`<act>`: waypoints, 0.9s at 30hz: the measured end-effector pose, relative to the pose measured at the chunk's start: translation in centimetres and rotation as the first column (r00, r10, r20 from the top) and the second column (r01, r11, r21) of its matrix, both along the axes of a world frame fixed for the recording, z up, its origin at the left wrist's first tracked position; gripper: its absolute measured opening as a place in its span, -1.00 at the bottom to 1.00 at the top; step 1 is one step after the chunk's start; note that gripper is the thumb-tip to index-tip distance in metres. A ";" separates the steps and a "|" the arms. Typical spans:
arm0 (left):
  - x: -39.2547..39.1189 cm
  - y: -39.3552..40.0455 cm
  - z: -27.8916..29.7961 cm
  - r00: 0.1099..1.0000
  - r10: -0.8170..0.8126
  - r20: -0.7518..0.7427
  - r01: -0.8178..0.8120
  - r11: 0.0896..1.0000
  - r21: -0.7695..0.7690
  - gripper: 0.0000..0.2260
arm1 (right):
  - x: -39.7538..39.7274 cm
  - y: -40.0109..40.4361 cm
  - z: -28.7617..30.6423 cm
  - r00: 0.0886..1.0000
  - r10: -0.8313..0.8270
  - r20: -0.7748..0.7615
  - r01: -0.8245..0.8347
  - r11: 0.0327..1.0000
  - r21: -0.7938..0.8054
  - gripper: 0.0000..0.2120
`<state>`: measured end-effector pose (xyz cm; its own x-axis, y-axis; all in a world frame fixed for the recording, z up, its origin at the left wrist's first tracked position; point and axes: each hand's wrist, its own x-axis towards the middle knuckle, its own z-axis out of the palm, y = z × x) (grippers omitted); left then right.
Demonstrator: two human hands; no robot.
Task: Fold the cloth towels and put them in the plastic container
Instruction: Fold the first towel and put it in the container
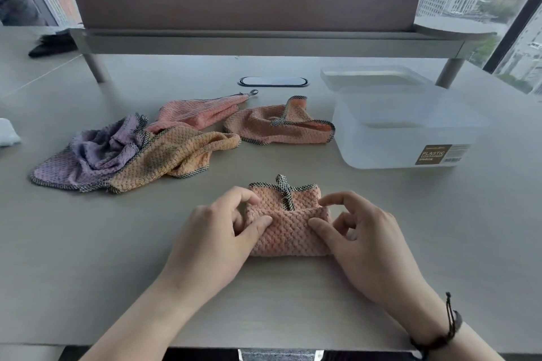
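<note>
A small pink towel with checked trim lies partly folded on the table in front of me. My left hand pinches its left edge and my right hand pinches its right edge, thumbs pressing on the top fold. Several unfolded towels lie further back: a purple one, an orange one, a pink one and a salmon one. The translucent plastic container stands at the right, open, with nothing visible inside it.
A raised monitor shelf on legs spans the back of the grey table. An oval cable grommet sits behind the towels. Something white lies at the left edge. A dark object lies far left.
</note>
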<state>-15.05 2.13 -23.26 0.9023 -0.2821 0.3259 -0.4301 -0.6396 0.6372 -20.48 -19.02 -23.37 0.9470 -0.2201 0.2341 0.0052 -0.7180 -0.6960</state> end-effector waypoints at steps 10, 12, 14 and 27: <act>-0.5 0.8 -0.7 0.936 -0.212 0.279 0.147 0.961 0.234 -0.83 | 0.0 0.1 -0.1 0.999 0.044 0.006 -0.042 0.989 -0.144 -0.91; -0.8 1.3 -0.9 0.920 -0.346 0.184 0.284 0.912 0.295 -0.71 | -0.3 -0.1 -0.2 0.997 0.076 0.021 -0.070 0.977 -0.204 -0.85; -1.1 1.7 -1.0 0.918 -0.388 0.084 0.347 0.886 0.306 -0.59 | -0.7 -0.5 -0.1 0.990 0.139 -0.037 -0.144 0.936 -0.321 -0.63; -1.6 1.8 0.2 0.961 -0.276 0.012 0.271 0.951 0.149 -0.55 | -2.1 -1.3 -0.1 0.973 0.229 0.027 -0.187 0.852 -0.489 -0.69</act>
